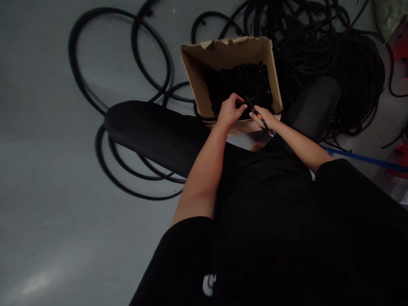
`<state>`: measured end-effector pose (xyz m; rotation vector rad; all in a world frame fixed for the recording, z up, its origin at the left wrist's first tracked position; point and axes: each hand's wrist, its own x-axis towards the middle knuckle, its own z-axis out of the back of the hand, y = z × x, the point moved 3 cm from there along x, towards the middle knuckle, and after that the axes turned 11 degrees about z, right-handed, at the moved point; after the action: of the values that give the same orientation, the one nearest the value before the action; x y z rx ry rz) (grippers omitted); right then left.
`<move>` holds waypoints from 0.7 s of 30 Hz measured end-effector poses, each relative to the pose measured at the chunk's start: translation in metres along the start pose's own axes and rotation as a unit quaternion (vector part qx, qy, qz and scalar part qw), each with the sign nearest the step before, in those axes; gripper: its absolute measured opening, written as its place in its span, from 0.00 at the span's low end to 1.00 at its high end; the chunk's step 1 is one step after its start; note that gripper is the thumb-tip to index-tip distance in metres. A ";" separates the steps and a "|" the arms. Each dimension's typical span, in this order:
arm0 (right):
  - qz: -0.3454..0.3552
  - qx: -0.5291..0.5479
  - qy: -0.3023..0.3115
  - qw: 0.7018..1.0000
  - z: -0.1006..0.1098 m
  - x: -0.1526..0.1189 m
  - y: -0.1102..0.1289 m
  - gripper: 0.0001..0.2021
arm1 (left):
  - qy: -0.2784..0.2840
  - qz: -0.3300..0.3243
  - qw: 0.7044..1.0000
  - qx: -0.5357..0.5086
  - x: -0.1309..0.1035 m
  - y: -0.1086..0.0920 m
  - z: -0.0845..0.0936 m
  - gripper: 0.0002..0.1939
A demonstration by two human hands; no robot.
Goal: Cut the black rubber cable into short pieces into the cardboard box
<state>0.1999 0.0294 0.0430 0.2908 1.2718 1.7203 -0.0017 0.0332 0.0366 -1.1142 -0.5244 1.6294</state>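
Observation:
A cardboard box with a ragged upper edge stands between my legs, holding a mass of small black pieces. Over its near edge, my left hand has its thumb and fingers curled toward each other; whatever is pinched there blends into the dark contents. Close on its right, my right hand grips scissors with orange and black handles. Their dark blades point up and left, toward the left fingertips. Whether the blades touch anything is too dark to see.
Loose loops of black hose lie on the grey floor to the left. A large tangled heap of black hose sits behind and right of the box. A blue strip and red objects are at the right.

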 end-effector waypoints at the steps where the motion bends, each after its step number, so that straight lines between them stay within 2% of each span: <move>1: 0.003 -0.007 0.001 1.000 0.000 0.001 -0.003 0.21 | 0.001 0.004 1.000 0.001 0.001 0.002 -0.001 0.20; 6: 0.022 -0.038 0.005 0.999 -0.005 0.006 -0.014 0.17 | 0.005 0.025 1.000 0.019 0.000 0.007 -0.002 0.15; 11: 0.005 -0.060 -0.007 0.998 -0.007 0.007 -0.015 0.16 | 0.017 0.017 0.999 0.027 0.000 0.012 -0.004 0.11; 17: -0.048 0.025 -0.004 0.999 -0.011 0.004 -0.017 0.16 | 0.015 0.031 0.999 0.032 0.010 0.024 -0.011 0.11; 21: -0.033 0.052 0.015 0.998 -0.015 0.004 -0.022 0.17 | 0.017 0.013 0.999 0.025 0.011 0.023 -0.010 0.13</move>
<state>0.1998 0.0235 0.0163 0.2815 1.3804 1.6118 -0.0051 0.0332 0.0090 -1.1147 -0.4470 1.6331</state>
